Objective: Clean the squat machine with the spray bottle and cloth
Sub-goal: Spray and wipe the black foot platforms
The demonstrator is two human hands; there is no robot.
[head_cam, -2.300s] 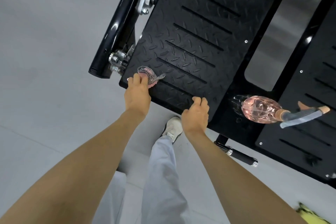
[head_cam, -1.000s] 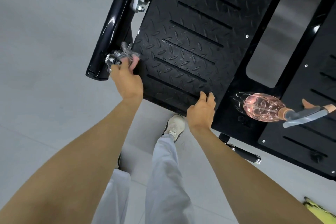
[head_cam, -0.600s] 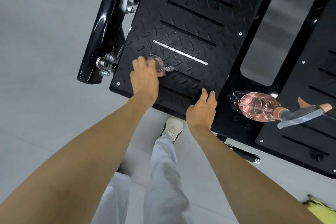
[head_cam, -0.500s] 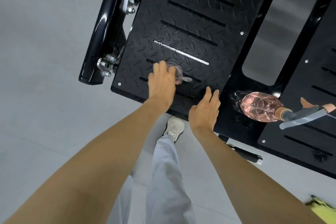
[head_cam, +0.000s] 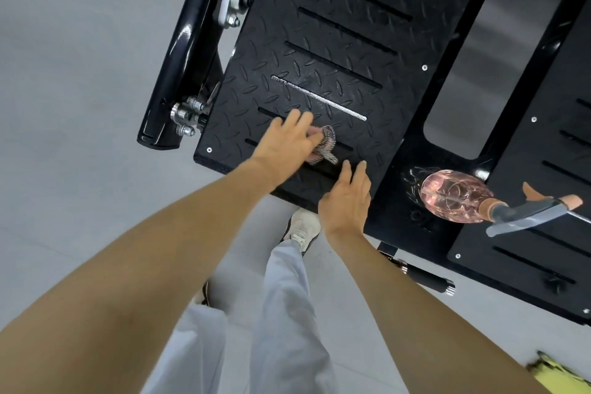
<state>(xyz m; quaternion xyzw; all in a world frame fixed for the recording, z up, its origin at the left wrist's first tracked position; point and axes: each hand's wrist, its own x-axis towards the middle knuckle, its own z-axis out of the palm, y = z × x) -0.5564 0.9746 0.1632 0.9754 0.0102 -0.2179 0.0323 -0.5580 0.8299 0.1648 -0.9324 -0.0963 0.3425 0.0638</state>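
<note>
The squat machine's black checker-plate footplate (head_cam: pixel 335 41) fills the upper middle of the head view. My left hand (head_cam: pixel 287 141) presses a small pink and grey cloth (head_cam: pixel 326 145) flat onto the plate near its front edge, fingers straight. Just right of it, my right hand (head_cam: pixel 347 198) rests with fingers straight on the plate's front edge and holds nothing. A clear pink spray bottle (head_cam: pixel 457 195) with a grey trigger lies on its side on the black frame between the two plates, right of my right hand.
A second black footplate (head_cam: pixel 543 185) is at the right. The machine's black side tube (head_cam: pixel 182 51) with silver bolts runs along the left. A short black handle (head_cam: pixel 422 275) sticks out below the frame. My legs and a white shoe (head_cam: pixel 302 227) stand on the grey floor.
My left hand has swept the cloth from the plate's left edge by the bolts rightward across the front of the plate, toward my right hand. The right hand and bottle stayed put.
</note>
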